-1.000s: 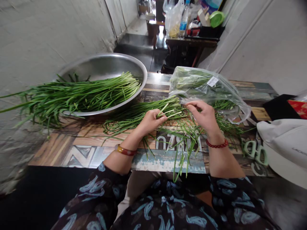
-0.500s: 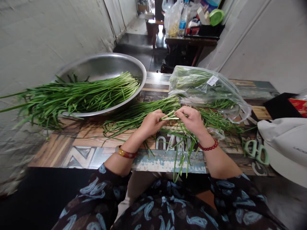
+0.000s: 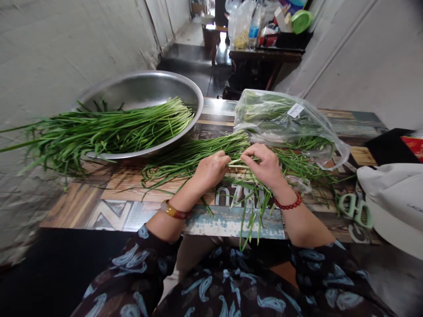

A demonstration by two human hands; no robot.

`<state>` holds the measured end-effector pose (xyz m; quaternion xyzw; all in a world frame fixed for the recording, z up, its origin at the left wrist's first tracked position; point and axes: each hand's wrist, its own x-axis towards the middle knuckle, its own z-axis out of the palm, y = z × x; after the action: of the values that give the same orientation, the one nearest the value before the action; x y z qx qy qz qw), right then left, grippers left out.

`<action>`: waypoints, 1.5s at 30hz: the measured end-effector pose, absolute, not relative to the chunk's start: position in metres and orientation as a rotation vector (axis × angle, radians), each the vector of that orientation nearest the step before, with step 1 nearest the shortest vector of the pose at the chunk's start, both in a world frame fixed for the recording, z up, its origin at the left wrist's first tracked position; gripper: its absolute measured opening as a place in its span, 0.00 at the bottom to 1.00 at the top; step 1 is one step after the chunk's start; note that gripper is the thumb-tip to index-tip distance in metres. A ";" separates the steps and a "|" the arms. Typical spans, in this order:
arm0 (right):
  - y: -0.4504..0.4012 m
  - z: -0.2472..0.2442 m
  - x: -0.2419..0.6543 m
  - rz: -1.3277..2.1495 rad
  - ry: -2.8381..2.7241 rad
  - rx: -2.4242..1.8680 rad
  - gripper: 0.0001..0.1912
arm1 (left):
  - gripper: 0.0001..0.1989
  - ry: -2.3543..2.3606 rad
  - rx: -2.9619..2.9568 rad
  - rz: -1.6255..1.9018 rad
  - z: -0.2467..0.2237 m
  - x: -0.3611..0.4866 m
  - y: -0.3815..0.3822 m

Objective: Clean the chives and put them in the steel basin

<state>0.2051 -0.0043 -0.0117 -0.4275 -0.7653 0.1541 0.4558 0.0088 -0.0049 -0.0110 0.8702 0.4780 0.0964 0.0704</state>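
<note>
Plank-print table: basin left, bag beyond held stalks, scissors beside cap.

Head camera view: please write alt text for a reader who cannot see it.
A person's left hand and right hand hold thin green stems between them above a patterned table. A metal bowl of greens stands at left; a clear bag, scissors and a cap lie at right.
</note>
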 end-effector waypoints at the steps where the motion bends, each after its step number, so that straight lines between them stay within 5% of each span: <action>1: -0.004 -0.013 0.204 0.404 -1.871 -1.066 0.10 | 0.11 1.469 2.636 0.260 -0.011 0.009 -0.006; 7: -0.004 -0.014 0.205 0.534 -1.851 -1.060 0.07 | 0.12 1.537 2.676 0.184 -0.011 0.010 -0.009; 19: -0.013 -0.007 0.209 -0.091 -2.221 -1.033 0.06 | 0.10 1.420 2.632 0.156 -0.016 0.009 -0.005; 29: -0.001 -0.024 0.203 0.439 -1.675 -1.160 0.16 | 0.10 1.418 2.592 0.142 -0.013 0.010 -0.004; 37: 0.019 -0.028 0.247 0.421 -1.561 -1.370 0.22 | 0.13 1.439 2.306 0.797 -0.018 0.000 0.010; 45: 0.020 -0.032 0.258 0.250 -2.112 -1.380 0.07 | 0.15 1.252 1.878 1.054 -0.013 0.000 0.010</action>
<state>0.2579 0.0201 -0.0320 -0.5193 -0.7952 0.0940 0.2985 -0.0005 0.0099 -0.0128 0.7144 0.4762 0.4009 0.3195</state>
